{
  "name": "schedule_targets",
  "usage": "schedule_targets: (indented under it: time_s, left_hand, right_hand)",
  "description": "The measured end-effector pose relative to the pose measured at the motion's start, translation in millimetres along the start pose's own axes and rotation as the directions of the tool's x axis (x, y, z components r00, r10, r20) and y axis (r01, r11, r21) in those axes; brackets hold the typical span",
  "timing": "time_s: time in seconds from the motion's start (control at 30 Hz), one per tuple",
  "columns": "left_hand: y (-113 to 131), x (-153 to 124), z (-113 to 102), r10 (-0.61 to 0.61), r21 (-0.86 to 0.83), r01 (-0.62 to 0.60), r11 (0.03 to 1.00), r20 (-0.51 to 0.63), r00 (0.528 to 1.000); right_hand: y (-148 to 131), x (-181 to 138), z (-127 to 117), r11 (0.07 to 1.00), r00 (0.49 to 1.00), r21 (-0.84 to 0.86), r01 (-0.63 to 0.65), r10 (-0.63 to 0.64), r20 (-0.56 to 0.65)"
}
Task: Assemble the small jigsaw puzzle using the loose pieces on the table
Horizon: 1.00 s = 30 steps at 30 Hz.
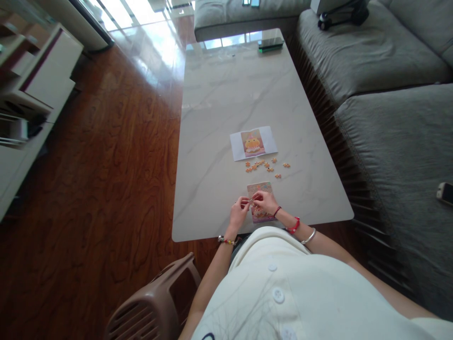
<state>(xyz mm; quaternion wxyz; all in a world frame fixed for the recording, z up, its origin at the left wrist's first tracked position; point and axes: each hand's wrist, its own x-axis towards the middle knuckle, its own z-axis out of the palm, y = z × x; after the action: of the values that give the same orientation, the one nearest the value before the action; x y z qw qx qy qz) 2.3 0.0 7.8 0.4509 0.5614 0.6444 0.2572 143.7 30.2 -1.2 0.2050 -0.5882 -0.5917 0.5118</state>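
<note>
Near the front edge of the table lies a partly assembled jigsaw puzzle (260,188), its lower middle covered by my hands. Over its left side, the fingertips of my left hand (239,210) and my right hand (266,202) come together in a pinch. Between them is a small puzzle piece (251,201), pale and hard to make out. Loose orange puzzle pieces (261,163) are scattered just beyond the puzzle. Past those, a creased white sheet (271,140) bears a picture of a round yellow-orange figure on a pinkish ground.
The marble-look table (212,189) has a dark, green-edged object (270,44) at its far end. Grey sofas (399,141) run along the right and far sides. A brown plastic stool (152,302) stands at the lower left. A phone-like object (445,193) rests on the sofa.
</note>
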Motion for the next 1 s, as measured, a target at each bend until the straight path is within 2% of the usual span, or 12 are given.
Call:
schedule_targets:
  time_s: [0.2,0.47,0.63,1.0]
  left_hand:
    - [-2.4,-1.5,0.6,0.079,0.161,-0.089,0.983,0.069,0.994]
    - [-3.4,-3.5,0.1,0.176,0.342,-0.178,0.923,0.036,0.984]
    - [-3.1,-3.8,0.0,0.178,0.381,-0.170,0.909,0.017,0.984]
    - [-5.6,-2.2,0.6,0.128,0.461,-0.121,0.879,0.017,0.992]
  right_hand:
    - [1.4,-0.7,-0.6,0.980,0.999,-0.197,0.034,-0.036,-0.007]
    - [3.0,-0.2,-1.7,0.943,0.992,-0.306,0.129,-0.127,0.028]
    - [5.9,-0.8,-2.2,0.932,0.987,-0.327,0.154,-0.159,0.012]
    - [9.6,-4.3,-1.2,0.884,0.969,-0.400,0.241,-0.239,0.055]
